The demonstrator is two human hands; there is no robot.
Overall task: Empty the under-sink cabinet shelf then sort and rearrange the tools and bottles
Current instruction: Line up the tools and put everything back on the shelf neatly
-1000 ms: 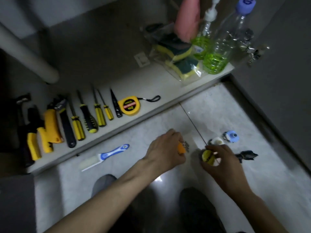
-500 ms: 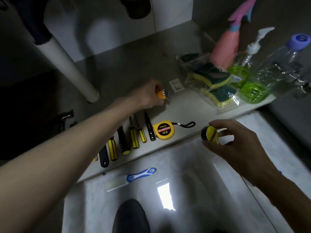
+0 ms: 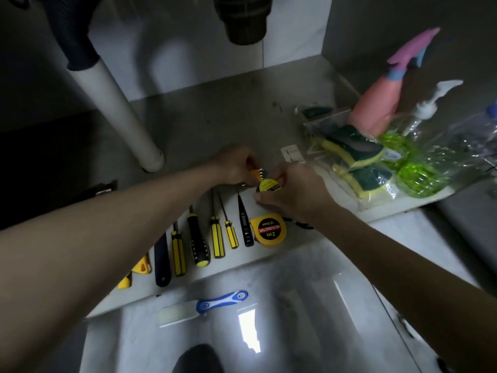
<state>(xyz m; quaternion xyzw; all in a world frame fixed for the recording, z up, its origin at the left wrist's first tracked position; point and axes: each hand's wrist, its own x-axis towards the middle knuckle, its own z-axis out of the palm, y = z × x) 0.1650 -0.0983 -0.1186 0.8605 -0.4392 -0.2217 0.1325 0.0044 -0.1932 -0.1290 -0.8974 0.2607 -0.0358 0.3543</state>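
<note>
Both hands meet over the cabinet shelf, just behind a row of screwdrivers. My left hand grips a small orange holder of metal bits. My right hand holds a small yellow and black roll of tape right beside it. A yellow 2 m tape measure lies at the right end of the tool row. Bagged sponges, a pink spray bottle, a pump bottle and a clear bottle of green liquid stand on the shelf's right side.
A white drain pipe slants down onto the shelf at the left, and a dark drain trap hangs above the middle. A blue-handled scraper lies on the tiled floor in front of the shelf. A small white card lies near the sponges.
My right hand lifted the tape roll from the floor onto the shelf and joined my left hand, which carried the orange bit holder up from the floor. The view tilted towards the cabinet.
</note>
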